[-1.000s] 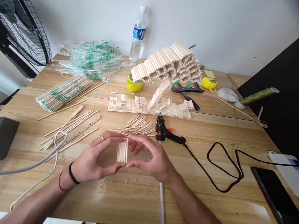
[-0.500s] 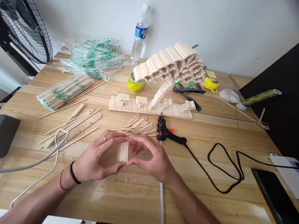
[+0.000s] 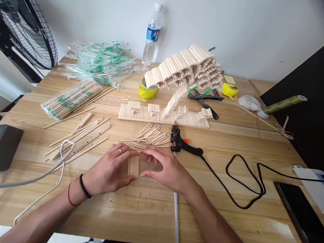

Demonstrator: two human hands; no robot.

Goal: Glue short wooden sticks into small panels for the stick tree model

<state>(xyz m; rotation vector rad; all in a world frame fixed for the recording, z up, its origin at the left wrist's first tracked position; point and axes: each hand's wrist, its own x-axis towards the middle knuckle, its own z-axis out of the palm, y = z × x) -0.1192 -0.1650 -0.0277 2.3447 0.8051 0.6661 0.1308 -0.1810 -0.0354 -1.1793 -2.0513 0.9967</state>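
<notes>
A small flat panel of short wooden sticks (image 3: 133, 166), laid side by side, is upright between my hands. My left hand (image 3: 110, 170) grips it, fingers at its top edge and thumb at its bottom. On the other side, my right hand (image 3: 164, 168) is curved with thumb and fingers apart; its index fingertip is by the panel's top corner, its thumb just off the lower right corner. Behind my hands lies a pile of short cut sticks (image 3: 153, 135). A black glue gun (image 3: 179, 139) with a clear glue stick (image 3: 176, 214) sits right of the pile.
A tree-like stick model (image 3: 186, 68) rises from a long stick base (image 3: 151, 113). Pliers (image 3: 204, 97), yellow tape (image 3: 148, 91), a bottle (image 3: 152, 36) and bagged sticks (image 3: 72, 98) stand or lie around. A ruler (image 3: 95, 137) is left, a phone (image 3: 300, 210) right; cables cross both sides.
My right thumb has come slightly away from the panel's lower right corner. My left hand keeps its grip, and the panel stays nearly in place.
</notes>
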